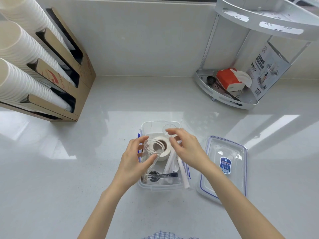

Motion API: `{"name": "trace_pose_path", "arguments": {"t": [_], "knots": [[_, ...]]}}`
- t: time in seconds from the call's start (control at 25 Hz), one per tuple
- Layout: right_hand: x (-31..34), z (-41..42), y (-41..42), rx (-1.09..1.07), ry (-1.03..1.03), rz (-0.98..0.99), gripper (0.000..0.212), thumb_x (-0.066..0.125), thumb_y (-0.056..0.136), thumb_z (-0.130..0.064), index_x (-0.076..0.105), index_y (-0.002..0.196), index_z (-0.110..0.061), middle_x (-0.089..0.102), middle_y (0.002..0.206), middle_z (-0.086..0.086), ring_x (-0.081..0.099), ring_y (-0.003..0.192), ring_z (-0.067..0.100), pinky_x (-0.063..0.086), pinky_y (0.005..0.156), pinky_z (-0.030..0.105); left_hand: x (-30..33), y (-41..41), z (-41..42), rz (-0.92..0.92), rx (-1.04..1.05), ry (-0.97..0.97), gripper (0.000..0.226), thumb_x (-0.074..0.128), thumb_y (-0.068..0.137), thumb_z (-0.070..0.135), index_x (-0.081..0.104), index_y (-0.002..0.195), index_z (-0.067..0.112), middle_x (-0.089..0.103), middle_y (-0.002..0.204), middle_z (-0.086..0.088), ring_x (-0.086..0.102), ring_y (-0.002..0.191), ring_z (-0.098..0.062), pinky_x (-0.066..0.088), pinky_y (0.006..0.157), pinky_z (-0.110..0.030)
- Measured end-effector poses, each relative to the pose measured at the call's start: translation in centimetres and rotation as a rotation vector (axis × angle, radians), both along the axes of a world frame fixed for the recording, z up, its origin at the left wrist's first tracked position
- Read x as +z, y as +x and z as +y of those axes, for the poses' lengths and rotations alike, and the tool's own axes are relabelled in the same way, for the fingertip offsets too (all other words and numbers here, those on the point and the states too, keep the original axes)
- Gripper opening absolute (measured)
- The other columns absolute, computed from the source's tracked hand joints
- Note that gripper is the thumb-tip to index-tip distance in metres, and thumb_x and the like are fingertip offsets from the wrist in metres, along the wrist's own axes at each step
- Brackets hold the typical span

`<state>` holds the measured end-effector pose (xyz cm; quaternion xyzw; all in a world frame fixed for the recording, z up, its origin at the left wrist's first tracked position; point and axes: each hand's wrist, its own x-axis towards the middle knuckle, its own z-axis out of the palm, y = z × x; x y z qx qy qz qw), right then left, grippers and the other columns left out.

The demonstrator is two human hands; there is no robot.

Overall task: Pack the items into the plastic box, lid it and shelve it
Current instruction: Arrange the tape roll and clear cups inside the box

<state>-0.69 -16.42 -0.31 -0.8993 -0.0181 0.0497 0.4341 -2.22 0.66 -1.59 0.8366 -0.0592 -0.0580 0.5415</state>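
A clear plastic box sits on the counter in front of me. Inside lie a white tape roll, wrapped white straws and a black plastic fork in a wrapper. My left hand grips a stack of clear plastic cups tilted over the box's left side. My right hand hovers over the box with fingers apart; its fingertips are close to another clear cup at the far end, contact unclear. The clear lid with blue seal and a sticker lies right of the box.
A cardboard dispenser with stacks of white paper cups stands at the back left. A white corner shelf rack at the back right holds a red tissue pack, a black scoop and a printed box; its upper tier overhangs.
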Motion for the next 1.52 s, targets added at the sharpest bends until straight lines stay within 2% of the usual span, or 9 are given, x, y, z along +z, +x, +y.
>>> {"name": "trace_pose_path", "arguments": {"t": [0.16, 0.24, 0.44, 0.64, 0.84, 1.0, 1.24, 1.4, 1.52], "knots": [[-0.7, 0.6, 2.6, -0.061, -0.368, 0.088, 0.039, 0.039, 0.093, -0.014, 0.047, 0.131, -0.015, 0.049, 0.137, 0.006, 0.053, 0.115, 0.029, 0.041, 0.094, 0.037, -0.2, 0.1, 0.0, 0.005, -0.001, -0.004, 0.046, 0.067, 0.077, 0.017, 0.041, 0.108, 0.038, 0.045, 0.105, 0.023, 0.053, 0.103, -0.01, 0.043, 0.08, -0.01], [-1.2, 1.2, 3.2, -0.019, -0.478, 0.17, 0.04, 0.039, 0.092, -0.011, 0.048, 0.13, -0.014, 0.049, 0.138, 0.008, 0.049, 0.12, 0.034, 0.041, 0.094, 0.041, -0.5, 0.1, 0.1, 0.005, 0.001, 0.008, 0.045, 0.067, 0.077, 0.017, 0.043, 0.112, 0.035, 0.048, 0.109, 0.014, 0.053, 0.103, -0.011, 0.043, 0.079, -0.01], [-2.3, 2.0, 3.9, -0.034, -0.622, 0.163, 0.032, 0.043, 0.085, -0.002, 0.062, 0.11, -0.01, 0.064, 0.117, 0.013, 0.056, 0.107, 0.037, 0.045, 0.081, 0.036, -0.7, 0.3, 0.5, 0.006, 0.017, 0.033, 0.049, 0.067, 0.078, 0.018, 0.047, 0.122, 0.022, 0.048, 0.117, 0.006, 0.053, 0.103, -0.009, 0.041, 0.077, 0.001], [-1.7, 1.0, 3.5, -0.092, -0.464, 0.021, 0.03, 0.042, 0.093, -0.015, 0.06, 0.115, -0.02, 0.062, 0.122, 0.0, 0.057, 0.109, 0.027, 0.043, 0.079, 0.034, -0.6, 0.3, 0.4, 0.013, 0.007, 0.025, 0.047, 0.067, 0.078, 0.018, 0.045, 0.117, 0.029, 0.047, 0.118, 0.007, 0.053, 0.105, -0.01, 0.042, 0.08, -0.004], [0.4, 0.1, 2.1, -0.148, -0.086, -0.217, 0.017, 0.054, 0.089, -0.016, 0.067, 0.099, -0.017, 0.069, 0.1, -0.002, 0.053, 0.065, 0.009, 0.041, 0.067, 0.014, -0.4, 0.3, -0.2, 0.014, 0.013, 0.035, 0.048, 0.066, 0.078, 0.018, 0.045, 0.121, 0.024, 0.045, 0.116, 0.008, 0.052, 0.101, -0.008, 0.041, 0.081, -0.01], [2.3, 0.1, 0.1, -0.079, 0.106, -0.242, 0.018, 0.054, 0.089, -0.01, 0.069, 0.097, -0.015, 0.059, 0.083, -0.016, 0.054, 0.069, -0.006, 0.039, 0.061, 0.003, -0.3, 0.2, -0.2, 0.011, 0.004, 0.026, 0.043, 0.067, 0.078, 0.019, 0.042, 0.111, 0.029, 0.047, 0.115, 0.009, 0.049, 0.095, 0.009, 0.042, 0.076, -0.003], [1.2, 1.1, -2.0, 0.093, 0.062, -0.162, 0.021, 0.054, 0.089, -0.009, 0.07, 0.102, -0.014, 0.051, 0.077, -0.02, 0.051, 0.064, -0.007, 0.037, 0.065, 0.003, -0.3, -0.3, -0.7, 0.029, -0.01, -0.02, 0.039, 0.068, 0.076, 0.019, 0.041, 0.098, 0.038, 0.046, 0.103, 0.018, 0.052, 0.094, 0.002, 0.046, 0.079, -0.014], [-0.3, 1.6, -2.9, 0.163, 0.008, -0.115, 0.025, 0.051, 0.091, -0.014, 0.068, 0.109, -0.017, 0.048, 0.078, -0.024, 0.046, 0.067, -0.007, 0.037, 0.07, 0.008, -0.6, -0.4, -0.9, 0.008, -0.002, -0.02, 0.053, 0.068, 0.076, 0.018, 0.037, 0.114, 0.039, 0.042, 0.103, 0.022, 0.051, 0.095, 0.001, 0.045, 0.082, -0.016], [-0.7, 1.5, -3.0, 0.175, -0.003, -0.08, 0.026, 0.049, 0.092, -0.015, 0.067, 0.112, -0.017, 0.046, 0.077, -0.029, 0.047, 0.067, -0.009, 0.035, 0.07, 0.004, -0.8, -0.4, -0.9, -0.016, -0.04, 0.018, 0.054, 0.067, 0.077, 0.017, 0.038, 0.108, 0.049, 0.04, 0.103, 0.024, 0.051, 0.089, 0.005, 0.044, 0.083, -0.017]]}}
